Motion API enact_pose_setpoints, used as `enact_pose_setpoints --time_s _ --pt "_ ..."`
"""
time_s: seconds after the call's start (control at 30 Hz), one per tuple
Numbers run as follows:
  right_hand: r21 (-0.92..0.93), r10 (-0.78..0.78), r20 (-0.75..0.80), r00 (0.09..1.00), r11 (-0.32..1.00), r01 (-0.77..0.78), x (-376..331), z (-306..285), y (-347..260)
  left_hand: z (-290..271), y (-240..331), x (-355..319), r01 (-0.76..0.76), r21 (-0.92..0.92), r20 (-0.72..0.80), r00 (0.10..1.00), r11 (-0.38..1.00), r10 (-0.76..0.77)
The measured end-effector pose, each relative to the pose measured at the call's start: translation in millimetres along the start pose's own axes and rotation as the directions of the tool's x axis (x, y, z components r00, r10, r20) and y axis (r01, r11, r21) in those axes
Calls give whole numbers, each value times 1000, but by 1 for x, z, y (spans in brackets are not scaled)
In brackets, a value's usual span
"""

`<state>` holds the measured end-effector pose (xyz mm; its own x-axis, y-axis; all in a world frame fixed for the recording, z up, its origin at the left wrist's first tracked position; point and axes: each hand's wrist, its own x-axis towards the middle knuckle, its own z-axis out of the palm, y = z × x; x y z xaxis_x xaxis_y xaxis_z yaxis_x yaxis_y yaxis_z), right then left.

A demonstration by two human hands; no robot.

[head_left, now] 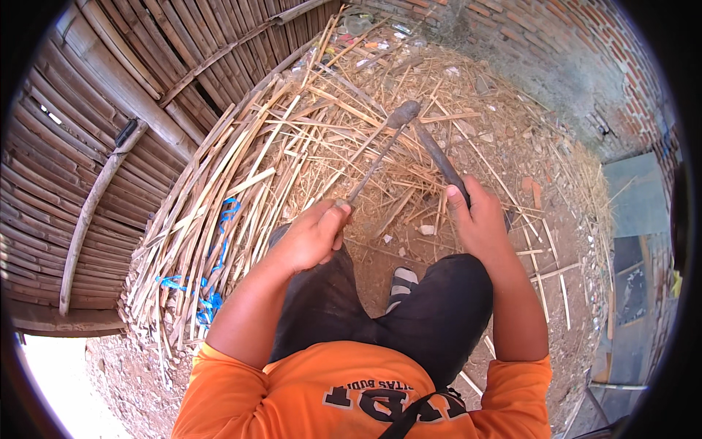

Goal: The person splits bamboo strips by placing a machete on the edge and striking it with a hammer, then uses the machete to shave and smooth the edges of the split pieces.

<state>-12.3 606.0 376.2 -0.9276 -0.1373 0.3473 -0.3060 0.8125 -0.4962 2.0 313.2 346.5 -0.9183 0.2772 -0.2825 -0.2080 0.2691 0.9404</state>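
My left hand is closed around the near end of a thin dark rod, which slants up and away to the right. In my right hand is a thicker dark shaft, gripped with the thumb laid along it. Both far ends come together at a lumpy brown-grey head, above the straw-littered ground. Which of the two that head belongs to, I cannot tell for sure. The two hands are apart, above my knees.
Long split bamboo strips lie heaped to the left, with blue plastic ribbon among them. A bamboo slat wall rises at left, a brick wall at the far right. Grey panels lean on the right.
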Motion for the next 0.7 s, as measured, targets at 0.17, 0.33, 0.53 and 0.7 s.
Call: enact_pose_setpoints --time_s 0.17,0.33,0.53,0.7 --pt "265 132 -43 990 957 -116 1 -13 -11 -4 -33 15 273 101 -17 962 957 -273" --pt "419 216 -54 975 891 -174 -14 4 20 -6 -55 11 347 57 -32 938 936 -345" --pt "181 376 38 926 909 -376 -28 -2 81 -22 -62 7 247 -67 -35 968 967 -250" --pt "-163 588 183 788 808 -566 -58 16 200 -28 -58 1 230 -183 -44 969 956 -242"
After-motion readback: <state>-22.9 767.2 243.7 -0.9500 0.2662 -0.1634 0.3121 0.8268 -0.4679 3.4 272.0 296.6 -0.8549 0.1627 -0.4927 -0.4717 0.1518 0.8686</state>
